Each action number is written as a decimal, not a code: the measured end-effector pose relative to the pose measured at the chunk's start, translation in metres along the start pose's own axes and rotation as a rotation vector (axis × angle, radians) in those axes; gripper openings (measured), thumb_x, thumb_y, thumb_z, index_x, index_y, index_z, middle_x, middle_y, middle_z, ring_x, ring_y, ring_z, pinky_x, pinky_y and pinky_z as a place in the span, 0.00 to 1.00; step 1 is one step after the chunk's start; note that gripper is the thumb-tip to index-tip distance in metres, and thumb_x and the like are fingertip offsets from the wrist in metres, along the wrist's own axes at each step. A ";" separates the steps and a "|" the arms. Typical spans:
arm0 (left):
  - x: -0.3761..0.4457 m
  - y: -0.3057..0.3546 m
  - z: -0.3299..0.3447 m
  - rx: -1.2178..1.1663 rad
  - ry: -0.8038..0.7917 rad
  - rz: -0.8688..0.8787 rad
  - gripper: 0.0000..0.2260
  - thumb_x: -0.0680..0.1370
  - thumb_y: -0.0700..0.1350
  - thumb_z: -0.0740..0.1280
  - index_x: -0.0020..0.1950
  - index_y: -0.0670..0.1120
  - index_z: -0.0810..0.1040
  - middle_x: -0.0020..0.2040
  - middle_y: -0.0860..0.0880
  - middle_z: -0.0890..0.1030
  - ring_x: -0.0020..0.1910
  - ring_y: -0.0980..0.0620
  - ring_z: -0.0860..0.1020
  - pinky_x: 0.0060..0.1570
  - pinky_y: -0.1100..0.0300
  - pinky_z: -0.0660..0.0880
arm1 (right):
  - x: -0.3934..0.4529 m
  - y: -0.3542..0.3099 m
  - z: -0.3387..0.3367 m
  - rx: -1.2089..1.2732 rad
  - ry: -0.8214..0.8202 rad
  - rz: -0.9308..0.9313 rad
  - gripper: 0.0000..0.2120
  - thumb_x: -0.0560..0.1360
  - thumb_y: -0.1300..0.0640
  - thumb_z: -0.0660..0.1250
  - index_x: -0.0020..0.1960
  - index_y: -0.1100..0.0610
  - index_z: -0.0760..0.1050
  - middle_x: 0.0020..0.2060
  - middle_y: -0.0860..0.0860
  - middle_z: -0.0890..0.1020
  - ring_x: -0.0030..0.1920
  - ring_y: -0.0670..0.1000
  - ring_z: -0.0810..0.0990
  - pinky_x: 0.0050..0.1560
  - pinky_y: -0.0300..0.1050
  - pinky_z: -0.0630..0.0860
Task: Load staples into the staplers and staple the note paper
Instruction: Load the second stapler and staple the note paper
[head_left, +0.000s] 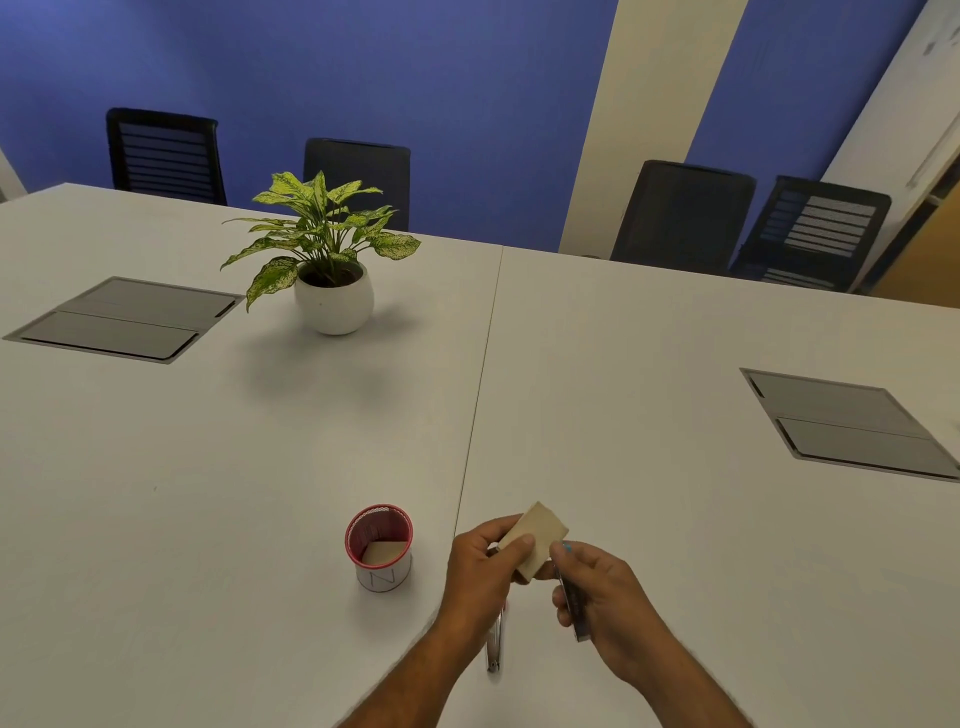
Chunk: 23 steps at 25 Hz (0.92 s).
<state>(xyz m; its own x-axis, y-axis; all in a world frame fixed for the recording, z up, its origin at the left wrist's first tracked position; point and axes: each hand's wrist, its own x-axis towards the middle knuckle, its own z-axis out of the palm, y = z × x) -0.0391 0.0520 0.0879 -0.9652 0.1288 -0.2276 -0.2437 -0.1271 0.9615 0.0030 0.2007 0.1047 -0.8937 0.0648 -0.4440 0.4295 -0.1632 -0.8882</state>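
Observation:
My left hand (480, 571) pinches a small beige cardboard box (537, 535) between thumb and fingers, just above the table near its front edge. My right hand (610, 597) is right beside it and grips a thin dark flat piece (574, 605) with a blue end; its fingertips touch the beige box. A slim silver metal item (493, 652), which looks like a stapler, lies on the table under my left wrist and is mostly hidden. No note paper is in view.
A red mesh cup (379, 548) with a beige piece inside stands left of my hands. A potted plant (332, 270) sits further back. Two grey cable hatches (124, 319) (852, 426) are set in the white table (649, 389). Black chairs line the far side.

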 end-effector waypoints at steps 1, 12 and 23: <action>0.000 -0.001 0.000 0.004 -0.003 -0.006 0.11 0.76 0.40 0.71 0.52 0.56 0.83 0.50 0.57 0.86 0.45 0.53 0.84 0.38 0.64 0.79 | 0.001 0.000 0.000 0.006 -0.010 -0.001 0.23 0.67 0.43 0.74 0.52 0.59 0.83 0.46 0.58 0.86 0.33 0.51 0.76 0.31 0.43 0.75; -0.005 0.003 -0.001 0.069 -0.099 -0.030 0.13 0.74 0.38 0.70 0.45 0.56 0.87 0.44 0.53 0.87 0.40 0.58 0.81 0.35 0.66 0.76 | 0.002 -0.002 -0.005 0.109 -0.090 0.060 0.15 0.68 0.49 0.74 0.46 0.61 0.85 0.36 0.54 0.81 0.33 0.52 0.77 0.32 0.44 0.73; -0.006 0.006 0.001 0.098 -0.131 -0.043 0.11 0.66 0.46 0.68 0.44 0.54 0.87 0.41 0.52 0.86 0.39 0.57 0.81 0.33 0.65 0.75 | 0.005 -0.001 -0.005 0.120 -0.076 0.061 0.19 0.66 0.48 0.74 0.48 0.63 0.85 0.36 0.55 0.82 0.33 0.52 0.77 0.31 0.44 0.72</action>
<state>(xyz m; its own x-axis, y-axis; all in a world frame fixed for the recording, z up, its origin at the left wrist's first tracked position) -0.0348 0.0518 0.0956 -0.9318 0.2601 -0.2530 -0.2679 -0.0231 0.9632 -0.0012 0.2059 0.1029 -0.8756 -0.0232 -0.4825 0.4687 -0.2817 -0.8372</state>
